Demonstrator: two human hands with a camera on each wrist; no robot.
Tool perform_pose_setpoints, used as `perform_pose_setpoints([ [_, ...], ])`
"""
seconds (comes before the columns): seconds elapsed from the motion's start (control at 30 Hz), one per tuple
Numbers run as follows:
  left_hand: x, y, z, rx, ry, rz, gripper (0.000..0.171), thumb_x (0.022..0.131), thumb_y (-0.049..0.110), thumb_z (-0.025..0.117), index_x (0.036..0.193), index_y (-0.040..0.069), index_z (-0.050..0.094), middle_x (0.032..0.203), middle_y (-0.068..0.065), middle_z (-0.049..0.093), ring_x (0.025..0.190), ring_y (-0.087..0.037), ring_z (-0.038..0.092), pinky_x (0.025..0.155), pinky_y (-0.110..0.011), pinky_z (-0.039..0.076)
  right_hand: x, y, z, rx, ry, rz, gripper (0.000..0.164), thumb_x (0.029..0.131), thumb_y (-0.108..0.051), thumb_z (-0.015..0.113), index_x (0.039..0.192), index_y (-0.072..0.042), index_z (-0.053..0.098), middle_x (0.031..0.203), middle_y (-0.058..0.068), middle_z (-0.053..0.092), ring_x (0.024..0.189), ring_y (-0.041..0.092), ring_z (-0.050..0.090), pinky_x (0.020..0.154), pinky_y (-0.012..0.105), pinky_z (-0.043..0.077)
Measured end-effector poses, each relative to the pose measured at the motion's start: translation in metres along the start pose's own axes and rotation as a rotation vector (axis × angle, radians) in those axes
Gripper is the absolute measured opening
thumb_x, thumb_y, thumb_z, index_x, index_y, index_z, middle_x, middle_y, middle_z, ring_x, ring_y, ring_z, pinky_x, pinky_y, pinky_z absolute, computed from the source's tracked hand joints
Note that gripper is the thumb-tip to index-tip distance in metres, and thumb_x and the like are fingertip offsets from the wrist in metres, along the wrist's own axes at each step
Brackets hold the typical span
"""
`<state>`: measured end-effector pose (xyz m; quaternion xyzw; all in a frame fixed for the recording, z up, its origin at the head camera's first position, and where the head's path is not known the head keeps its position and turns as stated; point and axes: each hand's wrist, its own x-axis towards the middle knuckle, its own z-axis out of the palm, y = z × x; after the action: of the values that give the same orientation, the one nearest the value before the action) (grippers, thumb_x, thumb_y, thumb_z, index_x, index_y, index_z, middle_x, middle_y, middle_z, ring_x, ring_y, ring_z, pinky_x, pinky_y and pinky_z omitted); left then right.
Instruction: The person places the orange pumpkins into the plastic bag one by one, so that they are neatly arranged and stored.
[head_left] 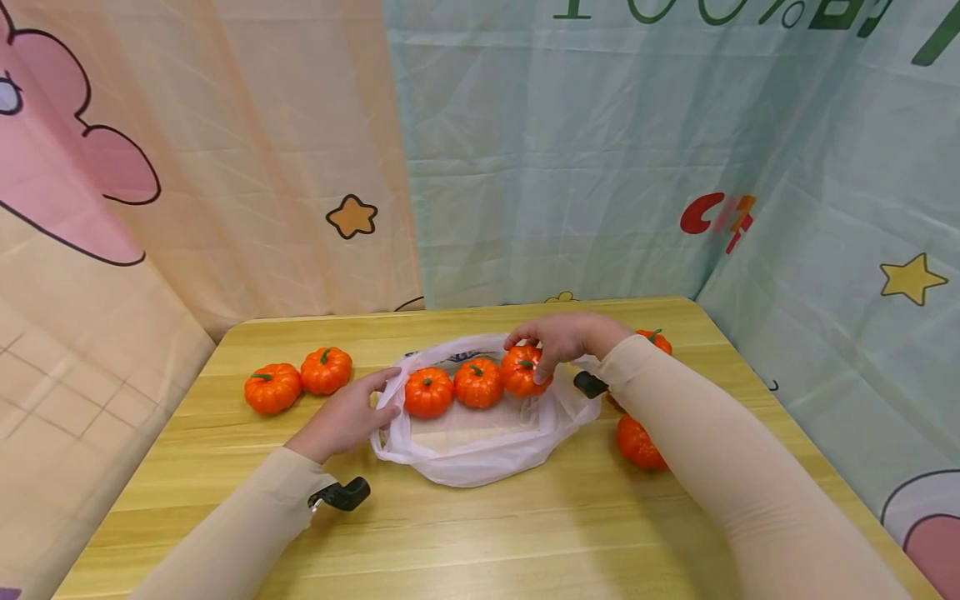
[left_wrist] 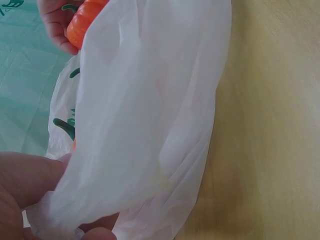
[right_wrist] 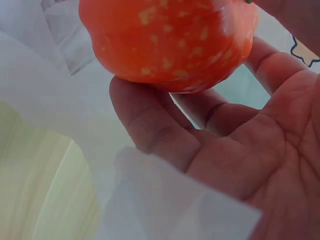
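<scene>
A white plastic bag (head_left: 480, 468) lies spread open mid-table. Two small orange toy pumpkins with green stems, one on the left (head_left: 428, 395) and one in the middle (head_left: 478, 384), sit in it. My left hand (head_left: 343, 423) grips the bag's left edge; the left wrist view shows thumb and fingers (left_wrist: 30, 175) around the thin plastic (left_wrist: 140, 100). Over the bag's right part, my right hand (head_left: 572, 337) holds a third toy pumpkin (head_left: 519, 375). Seen from the right wrist, its fingers (right_wrist: 155, 120) curl under this speckled pumpkin (right_wrist: 170, 42).
Two more toy pumpkins, one nearer (head_left: 272, 390) and one farther (head_left: 327, 372), stand left of the bag on the wooden table (head_left: 420, 542). To the right, others (head_left: 640, 443) (head_left: 657, 340) are partly hidden by my right arm. Printed curtains (head_left: 555, 167) hang behind the table.
</scene>
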<state>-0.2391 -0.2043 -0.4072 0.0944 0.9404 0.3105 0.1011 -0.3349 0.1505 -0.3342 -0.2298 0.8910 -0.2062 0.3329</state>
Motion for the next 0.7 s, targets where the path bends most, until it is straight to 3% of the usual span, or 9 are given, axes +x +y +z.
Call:
perform_pose_setpoints([
  [0.33, 0.001, -0.001, 0.001, -0.010, 0.005, 0.004, 0.068, 0.101, 0.025, 0.071, 0.162, 0.018, 0.042, 0.148, -0.025, 0.055, 0.066, -0.018, 0.057, 0.062, -0.031, 0.045, 0.001, 0.007, 0.002, -0.009, 0.006, 0.012, 0.079, 0.087, -0.004, 0.083, 0.157, -0.017, 0.050, 0.153, 0.015, 0.053, 0.138, 0.033, 0.048, 0.114, 0.045, 0.048],
  [0.7, 0.000, -0.001, 0.002, -0.053, 0.007, 0.024, 0.066, 0.102, 0.022, 0.069, 0.162, 0.026, 0.043, 0.144, -0.023, 0.058, 0.057, -0.018, 0.051, 0.054, -0.027, 0.040, 0.006, 0.014, 0.006, -0.032, 0.023, 0.021, 0.079, 0.087, -0.005, 0.082, 0.158, -0.019, 0.050, 0.155, 0.014, 0.052, 0.141, 0.034, 0.047, 0.118, 0.049, 0.043],
])
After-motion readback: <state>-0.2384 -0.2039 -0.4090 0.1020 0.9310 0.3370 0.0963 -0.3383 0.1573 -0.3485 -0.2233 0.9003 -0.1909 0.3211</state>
